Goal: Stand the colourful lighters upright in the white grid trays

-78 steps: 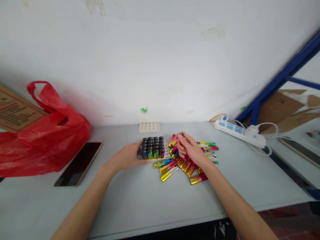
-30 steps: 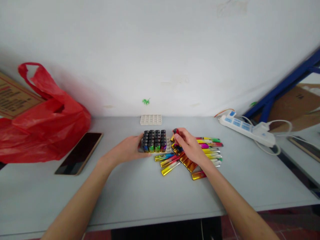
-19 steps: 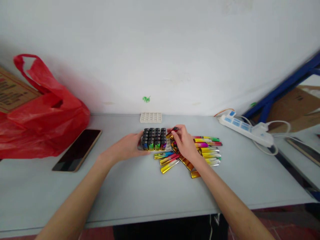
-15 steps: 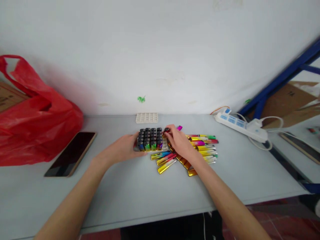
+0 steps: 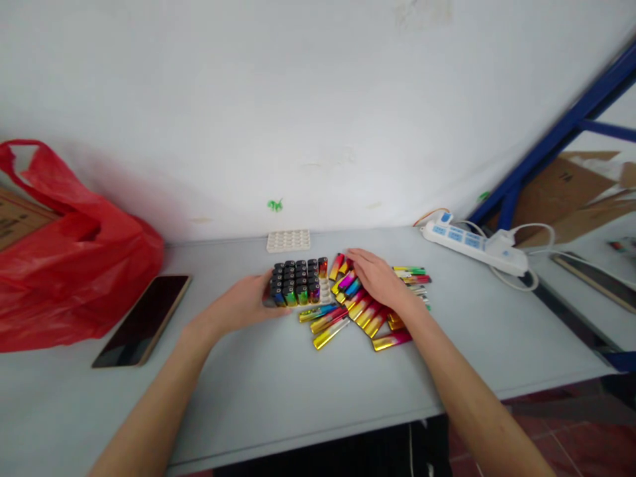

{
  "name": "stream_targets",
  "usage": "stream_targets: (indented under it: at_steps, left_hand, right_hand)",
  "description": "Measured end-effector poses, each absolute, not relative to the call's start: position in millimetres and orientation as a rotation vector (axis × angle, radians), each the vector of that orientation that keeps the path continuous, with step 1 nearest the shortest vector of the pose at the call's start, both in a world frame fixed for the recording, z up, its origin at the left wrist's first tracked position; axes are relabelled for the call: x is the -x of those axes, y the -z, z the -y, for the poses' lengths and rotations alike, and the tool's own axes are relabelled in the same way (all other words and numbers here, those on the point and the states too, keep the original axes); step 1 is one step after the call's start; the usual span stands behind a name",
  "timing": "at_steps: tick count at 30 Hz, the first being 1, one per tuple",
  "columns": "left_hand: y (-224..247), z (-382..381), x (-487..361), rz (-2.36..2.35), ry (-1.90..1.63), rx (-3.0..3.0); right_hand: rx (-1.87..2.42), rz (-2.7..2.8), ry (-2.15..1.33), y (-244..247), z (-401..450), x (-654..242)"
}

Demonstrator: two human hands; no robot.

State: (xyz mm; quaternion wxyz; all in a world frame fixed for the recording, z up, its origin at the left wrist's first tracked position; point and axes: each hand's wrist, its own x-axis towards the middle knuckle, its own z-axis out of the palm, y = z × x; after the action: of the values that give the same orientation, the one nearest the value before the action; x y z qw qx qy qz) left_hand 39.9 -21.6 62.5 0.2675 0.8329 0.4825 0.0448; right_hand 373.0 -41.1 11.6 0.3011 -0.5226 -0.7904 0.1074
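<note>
A white tray (image 5: 324,292) with round holes holds several upright lighters (image 5: 295,281) with black ends and shiny, rainbow-coloured bodies. One orange-red lighter (image 5: 322,267) stands alone in the rightmost column, at the back; the holes in front of it are bare. My left hand (image 5: 251,293) is closed round the left side of the tray and its lighters. Over a pile of loose gold, red and pink metallic lighters (image 5: 365,310) lies my right hand (image 5: 376,278), fingers stretched out and touching the pile. Its fingertips partly hide the pieces under them.
A second white holed tray (image 5: 288,240) lies by the wall. On the left are a phone (image 5: 144,321) and a red plastic bag (image 5: 84,258). A white power strip (image 5: 474,246) with cables sits to the right, near a blue metal frame (image 5: 551,142) and cardboard boxes.
My right hand has let go of a lighter, now standing in the tray's rightmost column, and moved right onto the pile. My left hand still holds the tray. The view has shifted slightly.
</note>
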Motion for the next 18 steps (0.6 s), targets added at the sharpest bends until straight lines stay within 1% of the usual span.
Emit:
stream_targets:
  at_steps: [3,7,12,18]
  left_hand:
    - [-63.2,21.9,-40.9,-1.288,-0.136,-2.215]
    - [-64.9,23.1,-42.6,-1.292,-0.148,-2.231]
    - [-64.5,22.9,-42.3,-1.309,-0.116,-2.228]
    - [-62.4,21.7,-41.3,-1.322,-0.09,-2.243]
  right_hand:
    - [1.435,2.155,-0.347,-11.4,37.5,-380.7]
    - [1.512,2.099,-0.342,-13.9,40.8,-382.9]
    - [1.489,2.054,-0.384,-16.8,44.9,-382.6]
    - [1.404,1.769,-0.39,-30.0,47.7,-376.1]
